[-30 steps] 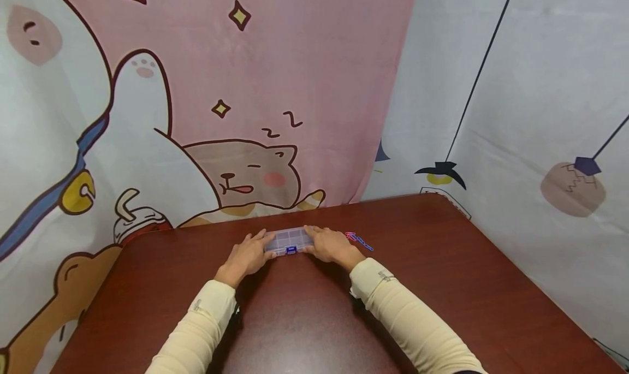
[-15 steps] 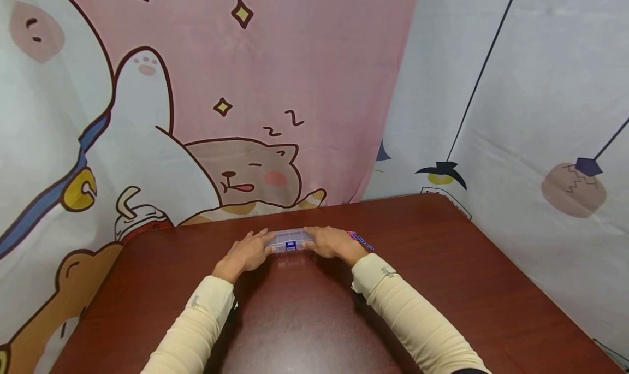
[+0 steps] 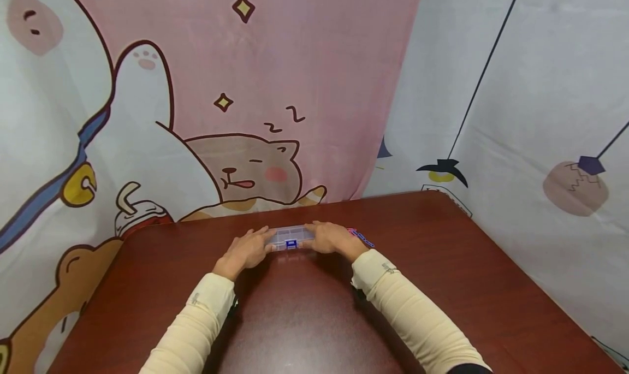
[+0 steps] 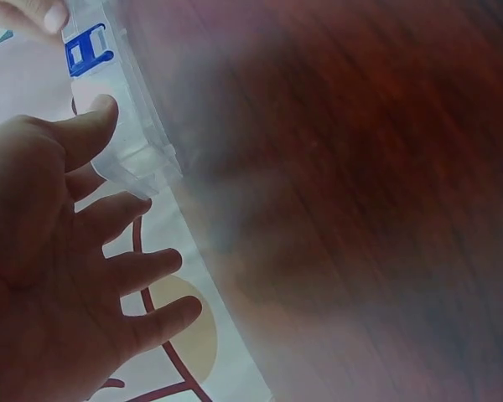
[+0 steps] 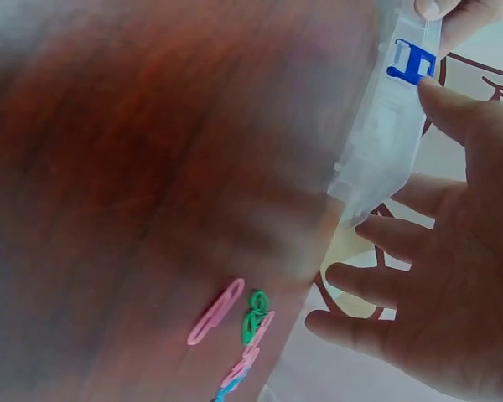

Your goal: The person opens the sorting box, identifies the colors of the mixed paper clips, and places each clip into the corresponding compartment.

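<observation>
A clear plastic compartment box (image 3: 289, 233) with a blue latch (image 3: 291, 244) on its front is held between both hands near the table's far side. My left hand (image 3: 249, 249) grips its left end, thumb on the front and index finger behind. In the left wrist view the other fingers of that hand (image 4: 59, 226) spread past the box's end. At the right end my right hand (image 3: 333, 238) holds it the same way. The right wrist view shows the right thumb (image 5: 448, 109) right at the latch (image 5: 413, 63), and the remaining fingers stretched out.
Just right of the right hand lies a row of small paper clips (image 3: 363, 239). Close up they are a pink clip (image 5: 216, 311), a green one (image 5: 255, 316) and several linked pink and blue ones. A printed cartoon curtain (image 3: 339, 90) hangs behind the brown table (image 3: 295, 319).
The box has tipped slightly, so its front face and latch show more than before. Both hands have shifted a little with it, and the head view has tilted slightly.
</observation>
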The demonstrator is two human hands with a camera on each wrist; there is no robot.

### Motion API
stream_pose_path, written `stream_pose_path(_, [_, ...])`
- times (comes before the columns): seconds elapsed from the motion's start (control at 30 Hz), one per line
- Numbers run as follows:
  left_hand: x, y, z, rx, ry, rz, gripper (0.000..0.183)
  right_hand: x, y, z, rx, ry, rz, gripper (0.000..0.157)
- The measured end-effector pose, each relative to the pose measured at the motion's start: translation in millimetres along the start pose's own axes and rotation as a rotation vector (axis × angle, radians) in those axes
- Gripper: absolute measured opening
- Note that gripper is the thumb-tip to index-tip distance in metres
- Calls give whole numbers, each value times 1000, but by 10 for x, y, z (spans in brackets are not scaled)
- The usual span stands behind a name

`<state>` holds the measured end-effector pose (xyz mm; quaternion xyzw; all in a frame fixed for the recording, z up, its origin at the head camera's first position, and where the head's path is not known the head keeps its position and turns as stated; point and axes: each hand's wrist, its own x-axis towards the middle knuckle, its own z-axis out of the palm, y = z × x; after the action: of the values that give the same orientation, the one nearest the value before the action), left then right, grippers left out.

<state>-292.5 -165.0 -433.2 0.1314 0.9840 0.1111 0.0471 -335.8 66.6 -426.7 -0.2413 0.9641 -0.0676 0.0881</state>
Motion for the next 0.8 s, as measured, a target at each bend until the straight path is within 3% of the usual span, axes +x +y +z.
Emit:
stream_pose_path(0.13, [1, 2, 4, 21, 5, 2, 53, 47, -55, -51, -42, 28, -10, 61])
stream_pose_path(0.4, [14, 7, 8, 48, 14, 10, 54, 167, -173, -69, -72, 53, -122, 44])
stream_pose_path(0.8, [20, 9, -2, 77, 34, 25, 53, 239, -178, -69, -33, 10, -101, 46])
